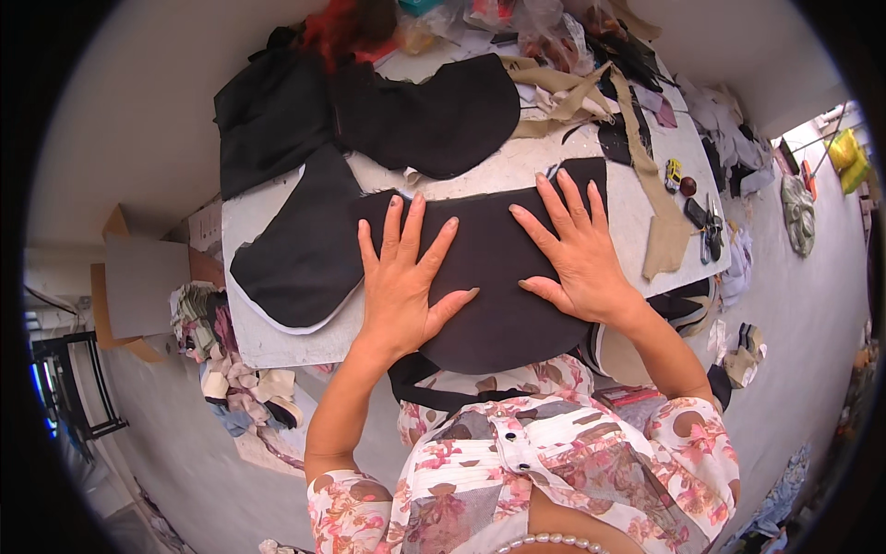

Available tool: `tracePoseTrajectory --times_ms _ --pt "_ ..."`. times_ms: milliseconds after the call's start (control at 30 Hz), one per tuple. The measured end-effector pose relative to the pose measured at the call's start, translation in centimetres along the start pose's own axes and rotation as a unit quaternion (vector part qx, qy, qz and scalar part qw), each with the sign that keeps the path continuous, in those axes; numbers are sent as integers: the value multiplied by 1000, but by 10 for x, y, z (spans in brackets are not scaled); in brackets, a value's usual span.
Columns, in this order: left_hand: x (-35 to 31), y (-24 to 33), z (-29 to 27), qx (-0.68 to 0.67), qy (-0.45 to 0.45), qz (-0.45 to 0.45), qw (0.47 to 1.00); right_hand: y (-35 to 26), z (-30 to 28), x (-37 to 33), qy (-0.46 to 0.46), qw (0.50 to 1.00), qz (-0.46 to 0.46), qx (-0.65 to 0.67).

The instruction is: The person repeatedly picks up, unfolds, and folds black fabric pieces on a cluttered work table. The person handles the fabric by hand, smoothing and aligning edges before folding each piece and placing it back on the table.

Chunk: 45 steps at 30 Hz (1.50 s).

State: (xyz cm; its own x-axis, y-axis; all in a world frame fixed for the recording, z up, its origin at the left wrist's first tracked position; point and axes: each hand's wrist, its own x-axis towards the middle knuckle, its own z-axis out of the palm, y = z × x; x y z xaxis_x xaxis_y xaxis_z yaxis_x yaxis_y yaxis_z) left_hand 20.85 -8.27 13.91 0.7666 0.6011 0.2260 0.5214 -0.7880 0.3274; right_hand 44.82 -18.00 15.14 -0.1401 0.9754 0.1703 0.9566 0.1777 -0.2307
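A black cut fabric piece [494, 268] with a rounded near edge lies at the table's front, its near part reaching past the edge toward my lap. My left hand [406, 268] rests flat on its left side, fingers spread and pointing away from me. On its right side my right hand [577, 254] lies the same way, fingers apart, thumb toward the middle. Neither hand grips anything. To the left sits another black fabric piece [300, 249] with a white layer showing along its lower edge. Beyond my hands is a wider curved black piece [434, 111].
The pale table [277, 346] bears beige fabric strips [660, 235] at the right. Scissors [712, 231] and a small yellow object [673, 174] lie near its right edge. Plastic bags [554, 37] crowd the far end. Cloth scraps [245, 369] and a cardboard box [143, 286] are on the left.
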Motion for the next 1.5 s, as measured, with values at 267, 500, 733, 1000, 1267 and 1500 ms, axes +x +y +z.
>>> tracePoseTrajectory --times_ms 267,500,733,1000,1267,1500 --pt "1 -11 2 -65 56 13 996 3 -4 1 -20 999 -8 -36" --pt "-19 -12 -10 -105 103 63 987 -23 -35 -21 99 982 -144 76" --pt "-31 -5 -11 -135 47 105 984 -42 -32 -38 19 977 -205 48" --pt "-28 -4 -16 -162 49 104 980 -34 -24 -47 26 969 -247 4" --pt "-11 -5 -21 -61 107 73 990 -14 -49 -5 22 996 -84 -3" --pt "-1 -16 -1 -9 27 42 999 16 -1 -5 -17 999 5 -49"
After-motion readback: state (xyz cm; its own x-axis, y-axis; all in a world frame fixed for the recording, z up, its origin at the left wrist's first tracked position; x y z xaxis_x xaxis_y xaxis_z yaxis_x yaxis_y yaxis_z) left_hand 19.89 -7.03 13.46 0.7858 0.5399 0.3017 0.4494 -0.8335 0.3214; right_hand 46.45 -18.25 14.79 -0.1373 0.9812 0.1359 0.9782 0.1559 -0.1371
